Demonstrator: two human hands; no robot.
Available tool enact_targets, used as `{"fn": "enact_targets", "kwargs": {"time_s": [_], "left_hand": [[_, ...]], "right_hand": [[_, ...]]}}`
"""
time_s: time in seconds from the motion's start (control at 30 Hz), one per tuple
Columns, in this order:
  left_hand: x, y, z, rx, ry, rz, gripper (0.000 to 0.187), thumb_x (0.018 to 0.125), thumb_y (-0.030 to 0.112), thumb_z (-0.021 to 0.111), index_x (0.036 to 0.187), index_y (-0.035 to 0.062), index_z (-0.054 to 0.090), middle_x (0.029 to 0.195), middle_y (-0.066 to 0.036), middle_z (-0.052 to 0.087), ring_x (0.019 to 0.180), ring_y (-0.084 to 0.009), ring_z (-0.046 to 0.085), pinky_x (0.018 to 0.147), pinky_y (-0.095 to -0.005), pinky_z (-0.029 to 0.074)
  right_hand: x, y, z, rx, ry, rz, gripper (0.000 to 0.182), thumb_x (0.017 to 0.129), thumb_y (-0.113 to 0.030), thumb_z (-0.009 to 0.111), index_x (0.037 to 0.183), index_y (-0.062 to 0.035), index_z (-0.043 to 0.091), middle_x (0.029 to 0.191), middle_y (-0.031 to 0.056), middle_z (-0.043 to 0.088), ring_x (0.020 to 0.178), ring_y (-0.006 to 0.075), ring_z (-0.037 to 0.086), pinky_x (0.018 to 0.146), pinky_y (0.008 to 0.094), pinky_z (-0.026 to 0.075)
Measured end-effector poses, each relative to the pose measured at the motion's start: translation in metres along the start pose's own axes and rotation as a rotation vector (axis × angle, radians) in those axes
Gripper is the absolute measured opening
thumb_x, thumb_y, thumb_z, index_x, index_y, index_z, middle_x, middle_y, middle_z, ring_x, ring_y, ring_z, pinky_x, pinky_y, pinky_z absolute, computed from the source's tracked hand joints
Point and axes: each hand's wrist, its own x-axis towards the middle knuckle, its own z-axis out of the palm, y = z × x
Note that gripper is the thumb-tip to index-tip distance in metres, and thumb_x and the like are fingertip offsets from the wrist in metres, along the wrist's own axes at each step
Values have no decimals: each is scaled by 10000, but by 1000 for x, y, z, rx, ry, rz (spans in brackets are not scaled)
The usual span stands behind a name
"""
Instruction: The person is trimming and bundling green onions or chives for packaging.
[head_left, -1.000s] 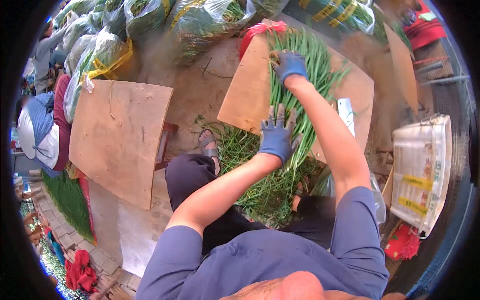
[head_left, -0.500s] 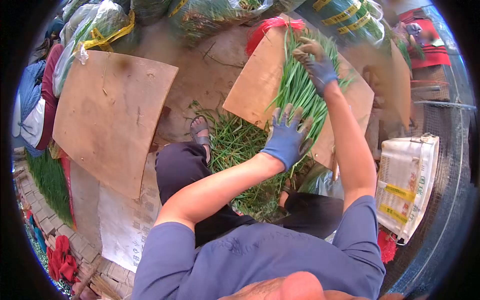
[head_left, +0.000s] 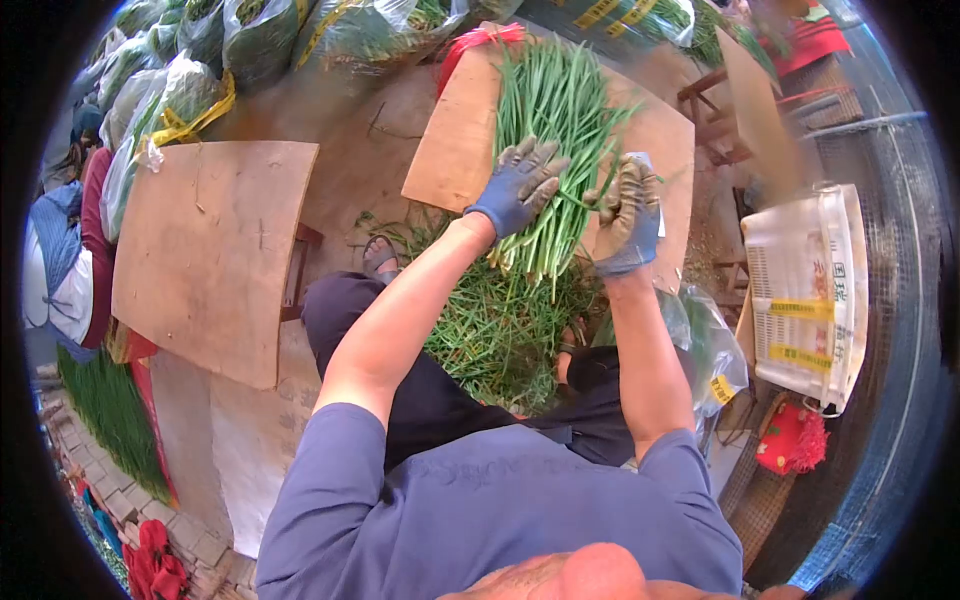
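Note:
A thick bunch of garlic chives (head_left: 550,100), with long flat leaves and pale stem ends, lies on a tilted wooden board (head_left: 450,140) in front of me. My left hand (head_left: 518,187), in a blue glove with dirty fingers, rests on the left side of the bunch with its fingers stretched out. Just right of the bunch, my right hand (head_left: 630,215), gloved alike, has its fingers curled in; a few green leaves show at its fingertips. A small white sheet partly shows behind that hand. Red strings (head_left: 480,42) lie at the board's far edge.
Loose green trimmings (head_left: 490,330) cover the ground between my feet. Another wooden board (head_left: 215,260) stands to the left. Bagged greens (head_left: 370,40) line the back. A white printed sack (head_left: 805,300) and a red patterned item (head_left: 790,440) are at the right.
My left hand has moved from the stem ends up onto the bunch's left side. My right hand has come down from the leaves to the right of the bunch and curled. The view has shifted.

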Motion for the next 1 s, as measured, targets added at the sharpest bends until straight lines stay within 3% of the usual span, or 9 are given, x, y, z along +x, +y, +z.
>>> {"fn": "enact_targets", "kwargs": {"time_s": [0.1, 0.4, 0.53, 0.67, 0.7, 0.77, 0.87, 0.93, 1.0], "left_hand": [[12, -17, 13, 133, -416, -70, 636, 1025, 560, 122, 1388, 246, 540, 1513, -36, 421, 1468, -305, 223, 1187, -509, 59], [10, -37, 16, -47, -415, -61, 648, 1033, 551, 100, 1382, 253, 558, 1528, -33, 404, 1479, -298, 198, 1194, -476, 22], [11, -36, 17, -83, -401, -56, 658, 1033, 550, 106, 1379, 225, 563, 1517, -40, 417, 1479, -293, 192, 1196, -466, 30], [17, -26, -3, -388, -332, -141, 625, 1048, 500, 160, 1322, 161, 609, 1504, -83, 426, 1472, -281, 210, 1203, -433, 73], [19, -21, -10, -603, -293, -263, 603, 1052, 482, 189, 1298, 145, 625, 1505, -88, 425, 1465, -279, 230, 1204, -433, 86], [21, -31, -19, -889, -134, -324, 452, 1058, 356, 320, 1324, 100, 582, 1509, -84, 421, 1391, -261, 382, 1186, -435, 206], [10, -80, -25, -1207, 254, -377, 389, 1014, 245, 423, 1368, 99, 493, 1365, -77, 528, 1155, -228, 563, 1045, -419, 415], [21, -65, -57, -1130, 452, -1030, 388, 988, 207, 459, 1368, 128, 467, 1274, -73, 564, 1051, -211, 595, 950, -406, 488], [11, -59, -54, -1017, 510, -1090, 375, 971, 195, 488, 1339, 122, 474, 1213, -73, 566, 997, -206, 595, 893, -402, 501]], "right_hand": [[-15, -20, 13, -53, 20, 174, 208, 1015, -253, 533, 1145, -96, 576, 619, -62, 430, 512, 46, 395, 532, 217, 428], [-178, -129, -42, 284, -101, 583, 121, 1020, -202, 470, 1036, -113, 551, 529, -85, 273, 464, 66, 324, 446, 238, 300], [-179, -114, -108, 826, -870, 375, 228, 965, -261, 541, 781, -130, 573, 586, -28, 472, 502, 85, 481, 449, 232, 344], [-181, -67, -87, -919, -651, 598, 467, 976, -329, 560, 1317, -17, 495, 907, 121, 641, 867, 233, 631, 814, 384, 514], [-193, -22, -108, -1638, -697, -147, 447, 961, -295, 576, 1313, -29, 510, 1088, 170, 628, 1037, 262, 618, 932, 381, 474], [-174, -4, -95, -816, -406, 445, 439, 941, -288, 589, 1298, -42, 521, 1142, 208, 608, 1068, 347, 605, 935, 407, 464], [-143, 11, -90, -1086, -311, -49, 411, 932, -286, 588, 1268, -53, 538, 1146, 207, 615, 1073, 401, 586, 939, 429, 462], [-125, 23, -87, -1073, -249, -33, 373, 935, -282, 581, 1233, -60, 550, 1129, 204, 619, 1068, 397, 588, 930, 437, 464], [-108, 32, -78, -1107, -226, -31, 332, 937, -275, 577, 1199, -70, 562, 1106, 201, 622, 1058, 396, 589, 920, 447, 466]]}}
